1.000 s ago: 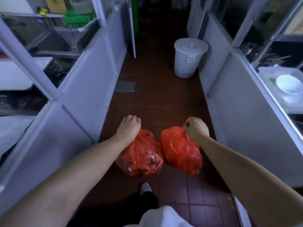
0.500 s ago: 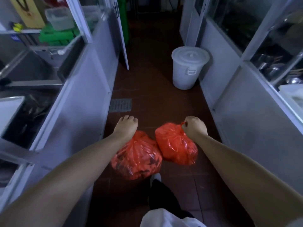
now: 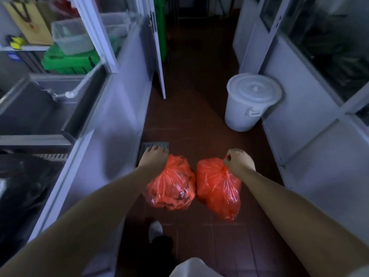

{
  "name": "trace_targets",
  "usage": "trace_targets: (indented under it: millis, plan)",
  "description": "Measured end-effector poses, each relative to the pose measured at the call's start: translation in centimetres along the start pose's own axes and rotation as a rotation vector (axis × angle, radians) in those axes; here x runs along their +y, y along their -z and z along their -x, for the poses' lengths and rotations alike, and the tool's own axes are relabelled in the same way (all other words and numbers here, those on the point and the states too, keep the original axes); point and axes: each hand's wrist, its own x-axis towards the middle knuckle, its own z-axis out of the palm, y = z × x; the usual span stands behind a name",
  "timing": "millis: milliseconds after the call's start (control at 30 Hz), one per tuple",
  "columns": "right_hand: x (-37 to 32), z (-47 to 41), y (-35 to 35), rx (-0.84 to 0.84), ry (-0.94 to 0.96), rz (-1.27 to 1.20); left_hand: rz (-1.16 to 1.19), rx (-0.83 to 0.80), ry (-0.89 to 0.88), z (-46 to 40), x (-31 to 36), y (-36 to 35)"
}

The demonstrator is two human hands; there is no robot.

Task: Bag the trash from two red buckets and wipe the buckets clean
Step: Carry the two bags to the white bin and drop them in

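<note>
- Head view: a person walks down a narrow hall with a dark red tile floor [image 3: 199,120], carrying one full bag in each hand.
- The left hand [image 3: 154,157] is curled over the top of the left red bag [image 3: 171,188]. Its fingers are closed around the bag's neck, which is hidden under the hand.
- The right hand [image 3: 239,161] is a tight fist, pinching the twisted top of the right red bag [image 3: 217,188].
- Both bags hang in the air just above the floor. They are side by side and nearly touching. Dark trash shows through the thin plastic.
- A white bin with a lid [image 3: 252,100] stands ahead on the right, by the wall. A floor drain [image 3: 155,145] lies just beyond the left hand.
- The two red buckets are not in sight.
- What could go wrong: the plastic looks thin, so a heavy or sharp bit of trash could rip a bag and spill on the floor.
- A bag top could slip out of a hand if the hold gets loose.
- The hall is tight, so a swinging bag could bump a wall or the white bin.
</note>
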Motion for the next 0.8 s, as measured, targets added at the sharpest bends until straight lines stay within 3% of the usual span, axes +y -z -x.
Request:
trace_targets:
  millis: [433,800]
  plan:
    - [-7.8,-25.1,-1.0,0.183,-0.309,-0.114,-0.049,0.026,-0.245,-30.7,-16.6,1.4]
    - [-7.1,-45.5,-1.9,0.141,-0.466,-0.233,-0.078,-0.058,-0.382,-55.0,-19.6,0.6]
